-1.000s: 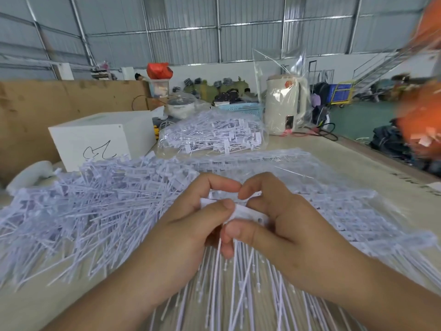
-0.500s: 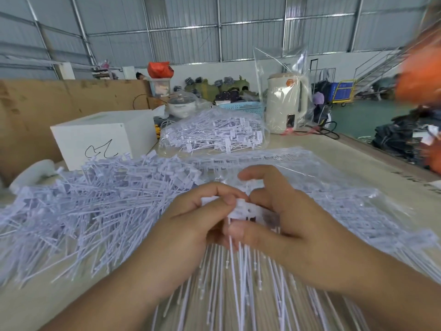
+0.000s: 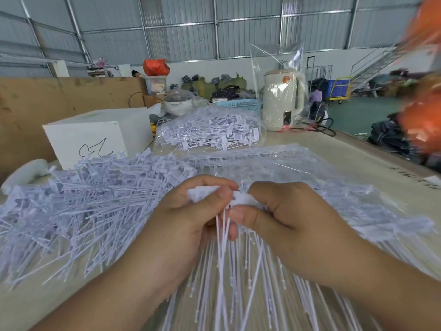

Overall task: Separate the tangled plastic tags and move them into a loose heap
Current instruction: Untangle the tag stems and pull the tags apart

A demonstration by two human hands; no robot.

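A joined cluster of white plastic tags [image 3: 241,199] is held between both hands at the middle of the table, its thin tails hanging down toward me. My left hand [image 3: 188,223] pinches the cluster's left end with thumb and forefinger. My right hand [image 3: 291,216] grips the right end with curled fingers. A large loose heap of separated tags [image 3: 83,209] spreads over the table's left side. Flat rows of still-joined tags in clear plastic [image 3: 322,187] lie under and to the right of my hands.
A white box [image 3: 95,134] with a black scribble stands at the back left. Behind it rises a cardboard wall [image 3: 59,96]. A clear bag of tags [image 3: 210,130] and a cream kettle in plastic [image 3: 282,101] sit at the back. Blurred orange objects [image 3: 422,120] fill the right edge.
My hands have shifted the tag cluster slightly and pulled its ends apart a little; my left fingers now pinch lower on it. The orange blur at the right has moved.
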